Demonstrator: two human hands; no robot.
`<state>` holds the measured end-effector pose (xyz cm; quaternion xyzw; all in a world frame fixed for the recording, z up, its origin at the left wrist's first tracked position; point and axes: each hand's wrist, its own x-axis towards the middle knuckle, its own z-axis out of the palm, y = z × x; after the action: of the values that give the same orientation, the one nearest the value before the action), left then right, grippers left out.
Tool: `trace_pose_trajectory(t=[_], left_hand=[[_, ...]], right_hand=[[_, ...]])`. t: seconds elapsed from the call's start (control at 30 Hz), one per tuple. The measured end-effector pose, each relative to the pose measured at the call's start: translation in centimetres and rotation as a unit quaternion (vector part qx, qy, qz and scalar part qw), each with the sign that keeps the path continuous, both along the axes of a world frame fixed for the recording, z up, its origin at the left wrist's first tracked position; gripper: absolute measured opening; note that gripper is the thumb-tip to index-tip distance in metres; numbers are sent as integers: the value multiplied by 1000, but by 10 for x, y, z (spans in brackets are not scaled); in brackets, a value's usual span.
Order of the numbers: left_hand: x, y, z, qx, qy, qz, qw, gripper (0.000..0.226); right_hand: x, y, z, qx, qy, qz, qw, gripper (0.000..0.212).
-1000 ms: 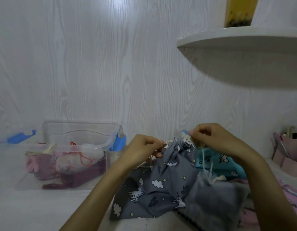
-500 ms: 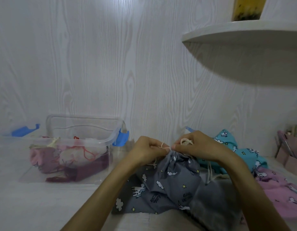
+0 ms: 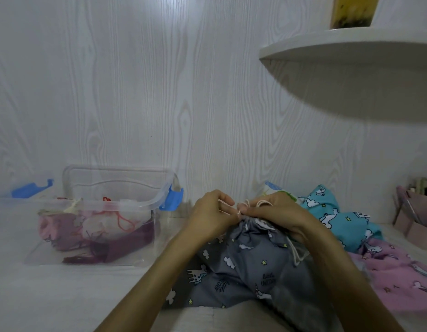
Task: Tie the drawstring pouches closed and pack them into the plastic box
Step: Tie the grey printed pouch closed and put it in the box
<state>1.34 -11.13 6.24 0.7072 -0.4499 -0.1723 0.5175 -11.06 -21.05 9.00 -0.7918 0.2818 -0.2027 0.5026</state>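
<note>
Your 2 hands, left hand (image 3: 211,215) and right hand (image 3: 277,215), pinch the drawstring (image 3: 241,207) atop the gray pouch (image 3: 250,257); the plastic box (image 3: 97,226) lies to your left, nearer your left hand.

Surface: white wood-grain tabletop (image 3: 71,293), backed by a matching wall panel. Items resting on it:
- clear plastic box (image 3: 126,257) with blue latches, 9 o'clock;
- grey unicorn-print pouch (image 3: 246,267), centre;
- teal pouch (image 3: 337,219), 2 o'clock;
- pink pouch (image 3: 399,281), 4 o'clock;
- pink desk organiser (image 3: 421,224), 3 o'clock edge.
</note>
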Motion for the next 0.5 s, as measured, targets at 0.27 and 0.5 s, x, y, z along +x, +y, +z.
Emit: trace_pose_trajectory(t=[0.27,0.5], left_hand=[[3,8,8,27,-104,-14,994,16],[-12,10,18,-116,61,-44,990,15]], right_hand=[[-2,-2,6,74,-93,-25,993,25],[2,6,11,41,-120,48,991,17]])
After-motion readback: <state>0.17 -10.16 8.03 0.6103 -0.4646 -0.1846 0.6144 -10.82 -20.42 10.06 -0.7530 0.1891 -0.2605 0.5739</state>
